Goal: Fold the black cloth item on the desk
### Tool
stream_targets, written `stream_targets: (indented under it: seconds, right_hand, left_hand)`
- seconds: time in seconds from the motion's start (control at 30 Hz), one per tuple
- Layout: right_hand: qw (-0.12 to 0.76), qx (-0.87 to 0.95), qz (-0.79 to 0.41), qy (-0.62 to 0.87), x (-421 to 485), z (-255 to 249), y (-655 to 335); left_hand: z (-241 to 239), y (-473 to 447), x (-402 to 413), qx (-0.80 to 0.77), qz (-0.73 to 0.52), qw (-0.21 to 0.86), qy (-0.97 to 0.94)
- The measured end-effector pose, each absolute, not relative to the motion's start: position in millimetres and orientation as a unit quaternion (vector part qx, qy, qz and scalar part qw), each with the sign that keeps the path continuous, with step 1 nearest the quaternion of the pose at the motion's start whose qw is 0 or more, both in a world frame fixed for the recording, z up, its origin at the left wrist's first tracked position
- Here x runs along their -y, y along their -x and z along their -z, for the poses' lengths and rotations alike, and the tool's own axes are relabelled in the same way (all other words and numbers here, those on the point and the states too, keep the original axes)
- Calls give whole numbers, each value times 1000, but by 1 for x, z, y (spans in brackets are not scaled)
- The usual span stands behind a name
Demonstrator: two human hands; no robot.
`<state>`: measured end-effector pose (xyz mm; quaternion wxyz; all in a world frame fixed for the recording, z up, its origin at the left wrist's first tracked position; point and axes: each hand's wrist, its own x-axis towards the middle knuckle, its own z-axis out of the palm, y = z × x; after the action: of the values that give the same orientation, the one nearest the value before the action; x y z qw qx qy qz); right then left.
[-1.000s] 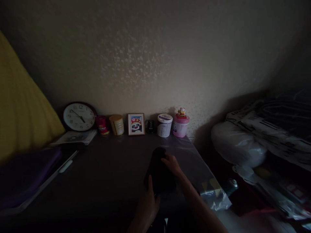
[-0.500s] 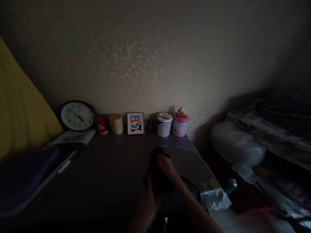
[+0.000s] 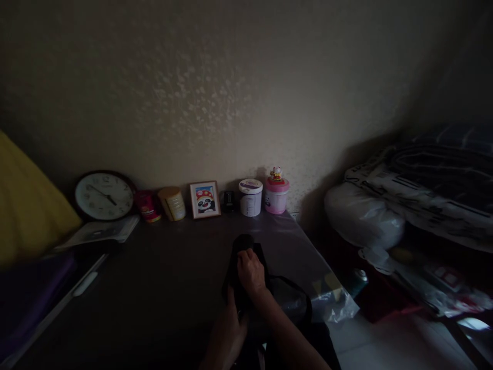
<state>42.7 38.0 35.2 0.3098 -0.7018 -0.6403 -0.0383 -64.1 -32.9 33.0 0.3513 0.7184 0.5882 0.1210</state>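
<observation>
A black bag (image 3: pixel 232 272) with a thin strap (image 3: pixel 304 294) lies near the front of the dark table, its details lost in the low light. My right hand (image 3: pixel 251 270) is closed over its upper part, fingers curled in against the dark fabric. Nearer to me, my left hand (image 3: pixel 228 329) grips the bag's lower left edge, with one finger stretched along the side. What lies beneath both palms is hidden.
Along the wall stand a clock (image 3: pixel 103 196), a red can (image 3: pixel 148 206), a yellow tin (image 3: pixel 172 204), a framed panda picture (image 3: pixel 204 200), a white tub (image 3: pixel 251 198) and a pink tub (image 3: pixel 276 199). Bedding and plastic bags (image 3: pixel 364 216) are piled at right.
My right hand has shifted left over the bag and turned more upright. The strap now shows as a loop at the right. My view has swung a little to the right.
</observation>
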Motion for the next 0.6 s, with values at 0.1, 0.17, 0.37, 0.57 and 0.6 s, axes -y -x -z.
stream_targets:
  seconds: [0.1, 0.17, 0.37, 0.57, 0.6]
  right_hand:
    - [336, 617, 50, 710, -33, -37, -46]
    - [335, 606, 44, 720, -29, -39, -50]
    - [317, 579, 32, 751, -27, -38, -55]
    - [306, 552, -30, 775, -38, -22, -48]
    - [299, 551, -46, 778, -40, -21, -46]
  left_hand:
    - [-31, 64, 33, -589, -123, 353, -717]
    - [-29, 63, 33, -592, -120, 355, -713]
    - [-30, 64, 33, -594, -130, 356, -710]
    - [-27, 64, 33, -572, -150, 371, -716]
    - [-27, 64, 34, -574, -151, 374, -713]
